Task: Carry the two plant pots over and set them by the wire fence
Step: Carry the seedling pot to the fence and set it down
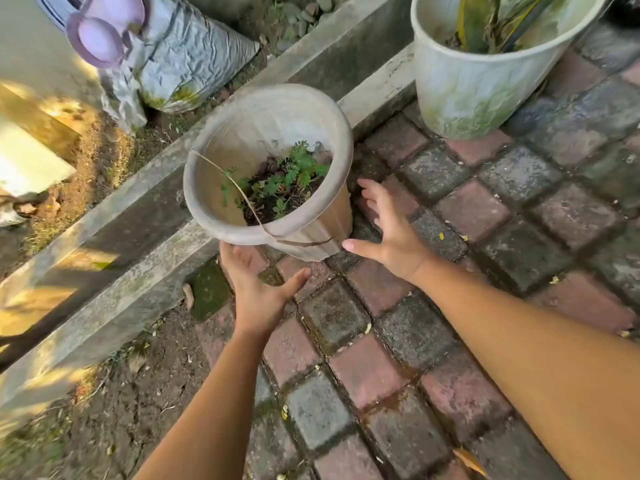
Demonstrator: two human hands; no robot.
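Observation:
A grey-brown plastic pot [239,133] with small green seedlings and a dry stem across its rim stands on the brick paving against the concrete kerb. My left hand [258,292] is just below its near rim, fingers spread, holding nothing. My right hand [394,233] is spread beside the pot's right wall, thumb tip close to the pot; I cannot tell if it touches. A larger white pot [467,95] with long leaves stands at the upper right on the paving.
A concrete kerb and gutter [114,216] run diagonally from lower left to top centre. Beyond them stands a crinkled grey bag [187,60] with a purple object on it. Bare soil lies at the lower left, red and grey pavers [450,306] on the right.

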